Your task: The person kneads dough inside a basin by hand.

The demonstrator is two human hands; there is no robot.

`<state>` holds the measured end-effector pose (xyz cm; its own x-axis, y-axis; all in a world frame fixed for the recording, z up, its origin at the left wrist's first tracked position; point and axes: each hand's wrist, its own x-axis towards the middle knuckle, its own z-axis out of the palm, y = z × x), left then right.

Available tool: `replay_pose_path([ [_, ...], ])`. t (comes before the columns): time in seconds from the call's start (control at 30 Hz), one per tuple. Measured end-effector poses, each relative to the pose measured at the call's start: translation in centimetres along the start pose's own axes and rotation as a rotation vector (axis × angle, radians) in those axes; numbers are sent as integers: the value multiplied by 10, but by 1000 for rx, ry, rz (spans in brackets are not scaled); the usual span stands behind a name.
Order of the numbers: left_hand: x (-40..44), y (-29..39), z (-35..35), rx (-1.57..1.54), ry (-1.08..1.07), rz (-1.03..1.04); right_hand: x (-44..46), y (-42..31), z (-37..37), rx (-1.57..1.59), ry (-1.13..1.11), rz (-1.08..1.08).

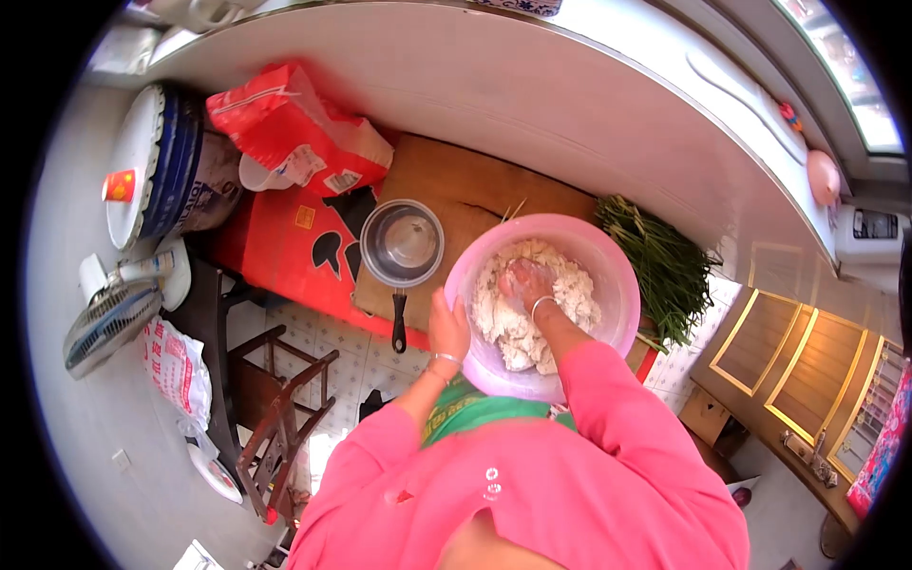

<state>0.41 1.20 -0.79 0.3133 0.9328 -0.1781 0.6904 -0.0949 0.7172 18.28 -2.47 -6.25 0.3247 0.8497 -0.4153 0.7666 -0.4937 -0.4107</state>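
Observation:
A pink basin [622, 275] stands near the board's right end, with crumbly, pale dough [579, 296] inside. My left hand [448, 331] is closed on the basin's left rim, thumb along the edge. Down in the dough, my right hand [527, 283] has its fingers curled into the clumps, and flour coats it; the fingertips are partly hidden. Just left of the basin, a small pan [403, 243] with a black handle holds what looks like clear liquid. Beneath both lies a wooden board [465, 180].
Green leafy stalks [655, 266] lie right of the basin. A red flour bag [294, 123] and a big lidded bucket [180, 171] stand at the back left. A red cloth [285, 247] covers the table. Left are a wooden chair [280, 418] and a fan [114, 323].

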Motion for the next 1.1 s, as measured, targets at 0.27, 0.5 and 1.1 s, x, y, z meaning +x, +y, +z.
replay_pose_path([
  [0.27,-4,10,-8,2,-28,-19,-33,20,-46,121,-375,-230],
  [0.5,-2,7,-10,-82,-43,-35,-35,63,-96,-281,-290,-238],
  [1.1,-1,11,-7,32,-47,-43,4,60,-39,124,-329,74],
])
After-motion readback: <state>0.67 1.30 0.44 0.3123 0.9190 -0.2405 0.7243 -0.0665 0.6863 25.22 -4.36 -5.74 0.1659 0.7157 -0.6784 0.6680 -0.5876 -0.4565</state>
